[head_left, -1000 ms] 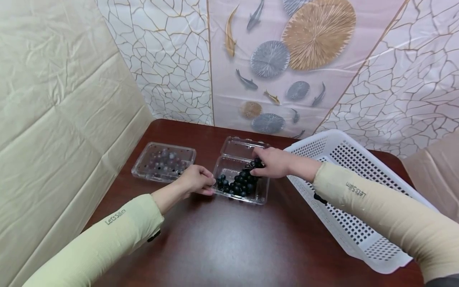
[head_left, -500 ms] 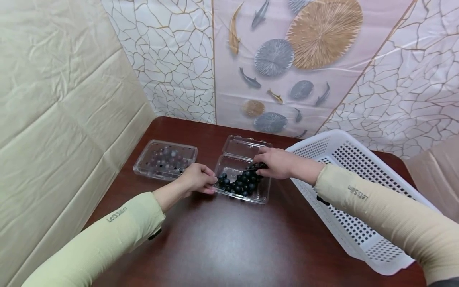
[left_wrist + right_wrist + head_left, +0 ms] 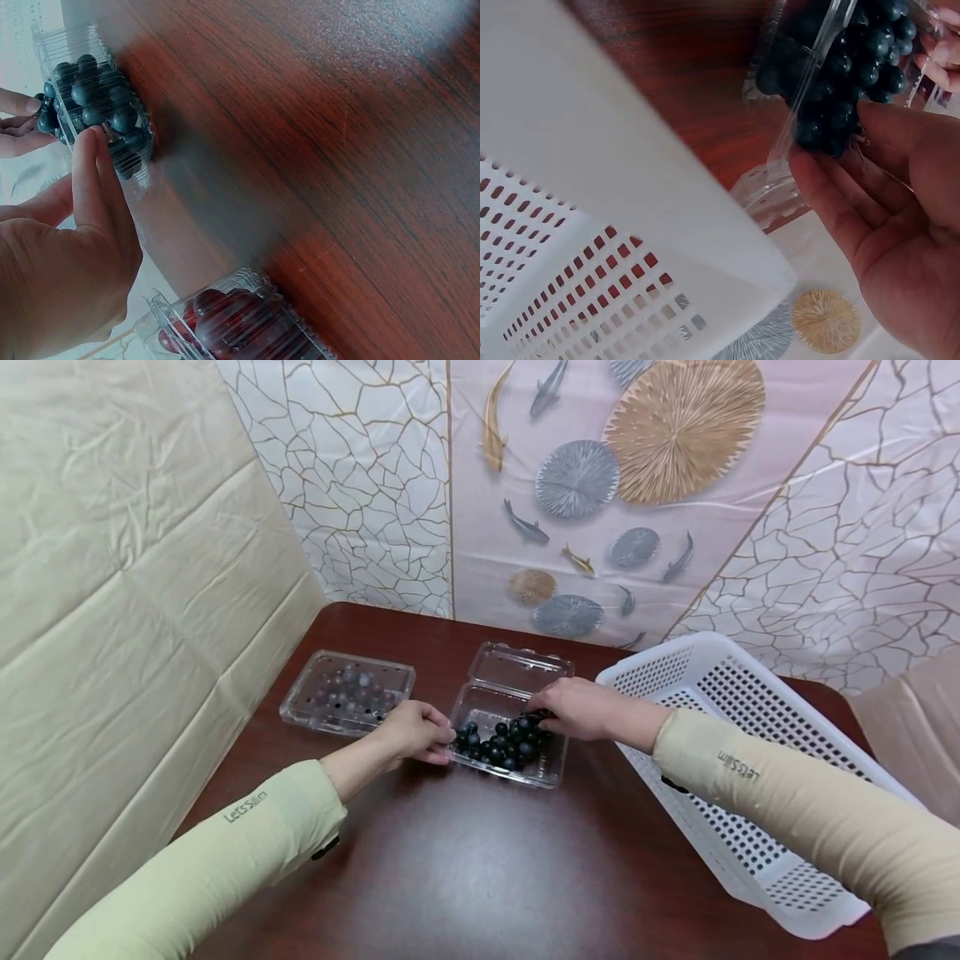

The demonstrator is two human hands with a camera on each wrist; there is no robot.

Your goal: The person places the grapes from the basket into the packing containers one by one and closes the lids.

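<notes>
An open clear plastic clamshell box [image 3: 478,700] stands on the table with its lid tipped back. Dark grapes in a bunch [image 3: 508,745] lie across its front half. My left hand [image 3: 411,732] pinches the box's near left corner, fingertips against the ribbed wall in the left wrist view. At the right side of the box, my right hand [image 3: 576,707] holds the stem end of the bunch. In the right wrist view its thumb and fingers close about the end grapes [image 3: 840,120], with a thin stem showing between them.
To the left sits a second, closed clamshell box [image 3: 302,695] with reddish-purple grapes inside. A large white perforated basket [image 3: 663,797] stands at the right, under my right forearm. A printed cloth wall [image 3: 495,556] rises behind the dark wooden table [image 3: 450,868].
My right hand has come down and slightly toward me with the stem end, so the bunch lies lower in the box. My left hand stays at the corner.
</notes>
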